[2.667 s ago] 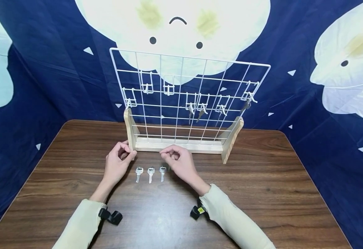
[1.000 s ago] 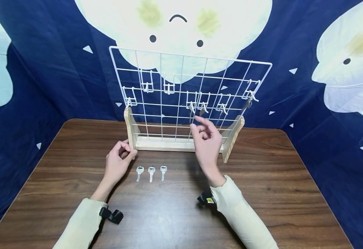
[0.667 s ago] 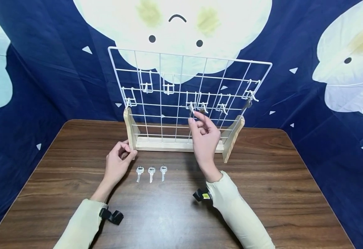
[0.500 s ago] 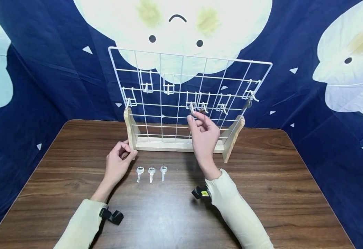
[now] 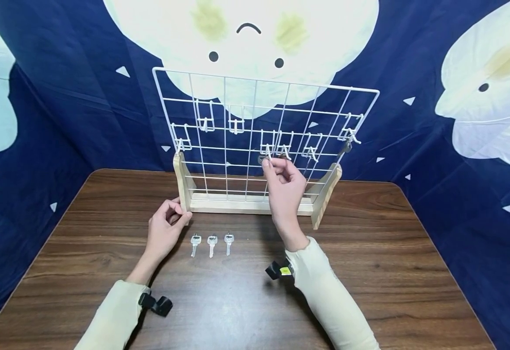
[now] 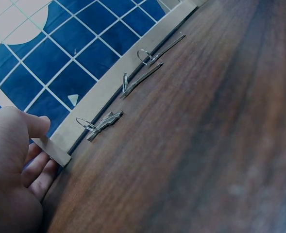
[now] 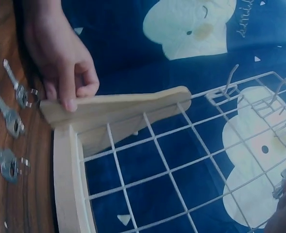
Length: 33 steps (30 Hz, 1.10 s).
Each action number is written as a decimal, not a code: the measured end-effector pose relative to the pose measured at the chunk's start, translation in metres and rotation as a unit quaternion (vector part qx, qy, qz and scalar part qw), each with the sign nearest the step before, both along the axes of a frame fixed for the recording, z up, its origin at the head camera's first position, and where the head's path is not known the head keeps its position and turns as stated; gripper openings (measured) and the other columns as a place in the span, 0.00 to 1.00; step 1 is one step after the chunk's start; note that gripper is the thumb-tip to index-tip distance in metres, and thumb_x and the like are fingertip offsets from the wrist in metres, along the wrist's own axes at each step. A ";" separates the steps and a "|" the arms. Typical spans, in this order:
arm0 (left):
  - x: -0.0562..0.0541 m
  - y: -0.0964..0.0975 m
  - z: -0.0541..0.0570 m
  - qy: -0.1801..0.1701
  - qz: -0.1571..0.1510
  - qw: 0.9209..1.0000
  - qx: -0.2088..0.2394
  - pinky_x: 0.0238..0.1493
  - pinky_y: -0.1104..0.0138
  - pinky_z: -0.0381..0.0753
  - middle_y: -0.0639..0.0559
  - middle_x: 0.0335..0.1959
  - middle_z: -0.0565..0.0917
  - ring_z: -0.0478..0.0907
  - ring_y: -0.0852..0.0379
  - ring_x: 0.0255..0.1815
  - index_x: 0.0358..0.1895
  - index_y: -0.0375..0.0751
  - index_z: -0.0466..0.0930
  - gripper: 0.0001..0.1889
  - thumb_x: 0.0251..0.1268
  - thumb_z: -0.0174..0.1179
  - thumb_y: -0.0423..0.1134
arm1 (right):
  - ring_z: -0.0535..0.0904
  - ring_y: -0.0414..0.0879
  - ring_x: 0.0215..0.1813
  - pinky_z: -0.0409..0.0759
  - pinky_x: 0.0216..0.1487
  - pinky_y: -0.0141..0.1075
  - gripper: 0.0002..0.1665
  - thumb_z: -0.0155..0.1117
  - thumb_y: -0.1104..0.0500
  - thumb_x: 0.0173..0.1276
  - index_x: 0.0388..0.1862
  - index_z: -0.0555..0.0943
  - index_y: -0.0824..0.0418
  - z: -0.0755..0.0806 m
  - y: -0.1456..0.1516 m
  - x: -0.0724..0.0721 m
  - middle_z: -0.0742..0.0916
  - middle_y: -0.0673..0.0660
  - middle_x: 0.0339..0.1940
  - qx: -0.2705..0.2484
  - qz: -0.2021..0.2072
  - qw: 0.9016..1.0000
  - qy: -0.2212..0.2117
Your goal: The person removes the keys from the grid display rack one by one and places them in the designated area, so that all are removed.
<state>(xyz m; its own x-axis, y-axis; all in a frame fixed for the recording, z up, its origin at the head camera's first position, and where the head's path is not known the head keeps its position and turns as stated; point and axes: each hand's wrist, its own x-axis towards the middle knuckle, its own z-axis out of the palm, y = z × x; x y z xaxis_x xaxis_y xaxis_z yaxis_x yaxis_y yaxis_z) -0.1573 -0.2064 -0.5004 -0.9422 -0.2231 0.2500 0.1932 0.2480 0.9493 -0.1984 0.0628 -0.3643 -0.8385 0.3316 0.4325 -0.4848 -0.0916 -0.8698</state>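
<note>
My left hand grips the front end of the rack's left wooden foot, thumb on one side and fingers on the other. At the white wire grid, my right hand pinches a metal key between thumb and index finger, right by a middle hook. That key shows at the right edge of the right wrist view, partly hidden by the fingers. Three more keys with small rings lie in a row on the table before the rack.
White hooks hang at several places on the grid. Another key hangs from the far-right hook. The rack stands on a brown wooden table, with a blue cloud-patterned cloth behind it.
My right hand has risen from beside the three table keys to the middle hook and now pinches the key there, its ring shifted left. The left hand has stayed on the wooden foot.
</note>
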 end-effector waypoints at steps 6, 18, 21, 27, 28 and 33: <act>0.000 0.000 0.000 0.002 0.003 1.000 -0.001 0.59 0.82 0.83 0.33 0.72 0.83 0.81 0.76 0.56 0.42 0.26 0.73 0.13 0.72 0.72 0.25 | 0.65 0.33 0.17 0.61 0.18 0.23 0.08 0.73 0.70 0.73 0.34 0.90 0.59 0.006 0.001 0.009 0.81 0.44 0.21 -0.047 0.074 0.996 -0.030; 0.000 0.000 0.000 0.006 0.003 1.000 -0.008 0.59 0.82 0.83 0.31 0.72 0.82 0.80 0.78 0.56 0.42 0.27 0.73 0.13 0.72 0.73 0.24 | 0.68 0.34 0.18 0.57 0.17 0.22 0.13 0.70 0.71 0.74 0.35 0.88 0.52 0.012 0.008 0.018 0.86 0.45 0.25 -0.101 0.152 0.979 -0.096; 0.001 0.000 -0.001 0.002 0.004 1.000 -0.009 0.59 0.82 0.83 0.31 0.72 0.82 0.80 0.78 0.56 0.42 0.27 0.73 0.13 0.72 0.71 0.24 | 0.68 0.33 0.17 0.59 0.17 0.22 0.13 0.69 0.72 0.75 0.36 0.87 0.53 0.013 0.008 0.019 0.89 0.45 0.28 -0.117 0.170 0.973 -0.104; 0.002 0.000 0.000 -0.004 0.001 1.000 -0.004 0.59 0.82 0.83 0.30 0.72 0.81 0.80 0.78 0.56 0.42 0.26 0.73 0.12 0.72 0.71 0.23 | 0.68 0.32 0.17 0.59 0.17 0.21 0.15 0.65 0.74 0.75 0.42 0.90 0.55 0.014 0.012 0.021 0.93 0.47 0.38 -0.134 0.194 0.967 -0.102; 0.002 0.000 0.000 -0.004 0.002 1.000 -0.004 0.59 0.83 0.83 0.30 0.72 0.81 0.80 0.78 0.56 0.42 0.26 0.73 0.12 0.72 0.71 0.23 | 0.68 0.32 0.17 0.58 0.17 0.21 0.15 0.65 0.74 0.75 0.42 0.90 0.55 0.014 0.012 0.021 0.94 0.47 0.39 -0.130 0.197 0.967 -0.101; 0.001 0.001 0.001 -0.003 0.002 1.000 -0.004 0.59 0.83 0.83 0.31 0.72 0.82 0.81 0.76 0.56 0.42 0.26 0.73 0.12 0.72 0.71 0.23 | 0.67 0.33 0.17 0.57 0.16 0.22 0.13 0.65 0.72 0.75 0.42 0.91 0.55 0.014 0.014 0.022 0.93 0.48 0.38 -0.116 0.203 0.968 -0.092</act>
